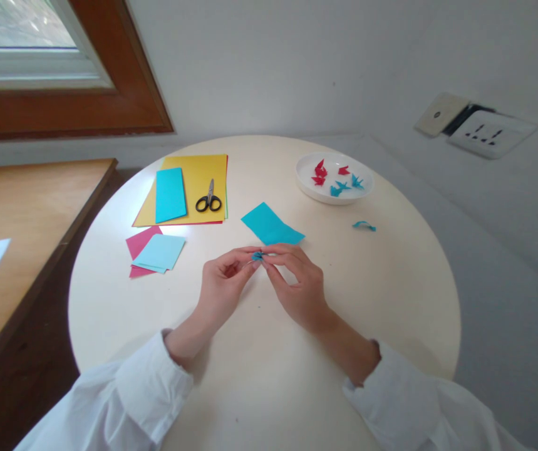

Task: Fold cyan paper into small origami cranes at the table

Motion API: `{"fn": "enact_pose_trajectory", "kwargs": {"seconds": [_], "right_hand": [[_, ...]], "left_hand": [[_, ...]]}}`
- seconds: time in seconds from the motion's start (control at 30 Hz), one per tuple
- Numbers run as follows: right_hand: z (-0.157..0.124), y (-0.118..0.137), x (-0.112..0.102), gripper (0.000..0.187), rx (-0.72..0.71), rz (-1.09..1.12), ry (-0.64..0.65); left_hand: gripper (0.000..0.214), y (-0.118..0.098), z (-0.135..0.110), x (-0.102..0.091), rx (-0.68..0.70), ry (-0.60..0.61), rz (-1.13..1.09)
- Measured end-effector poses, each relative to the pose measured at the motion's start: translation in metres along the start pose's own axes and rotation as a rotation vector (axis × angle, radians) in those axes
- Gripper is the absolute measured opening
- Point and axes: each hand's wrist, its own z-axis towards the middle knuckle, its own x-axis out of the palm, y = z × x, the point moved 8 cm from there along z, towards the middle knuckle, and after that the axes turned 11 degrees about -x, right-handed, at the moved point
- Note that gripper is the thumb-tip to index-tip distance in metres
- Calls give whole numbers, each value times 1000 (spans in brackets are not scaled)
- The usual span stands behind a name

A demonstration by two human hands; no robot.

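Between my two hands is a small folded piece of blue paper (257, 256), pinched at the fingertips. My left hand (224, 275) grips its left side with thumb and fingers closed. From the other side, my right hand (299, 282) pinches it the same way. The fingertips hide much of the fold, so its exact shape is unclear. Just beyond the hands lies a flat blue paper sheet (271, 224). A thin curled blue paper strip (364, 226) rests farther to the right.
A white dish (304, 185) at the back right holds several small red and blue folded paper birds. Black-handled scissors (209, 200) and a blue paper stack (170, 194) lie on yellow sheets (198, 169). Light blue squares (160, 252) overlap pink squares (141, 241) on the round table (259, 376).
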Motion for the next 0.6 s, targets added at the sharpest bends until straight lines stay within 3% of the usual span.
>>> {"fn": "enact_pose_trajectory", "kwargs": {"seconds": [0.23,0.6], "right_hand": [[0,1,0,16,-7,13,3],[0,-1,1,13,36,46,-4]], "left_hand": [[2,3,-1,2,-77,-14,-3],[12,5,1,5,-78,43,0]]}}
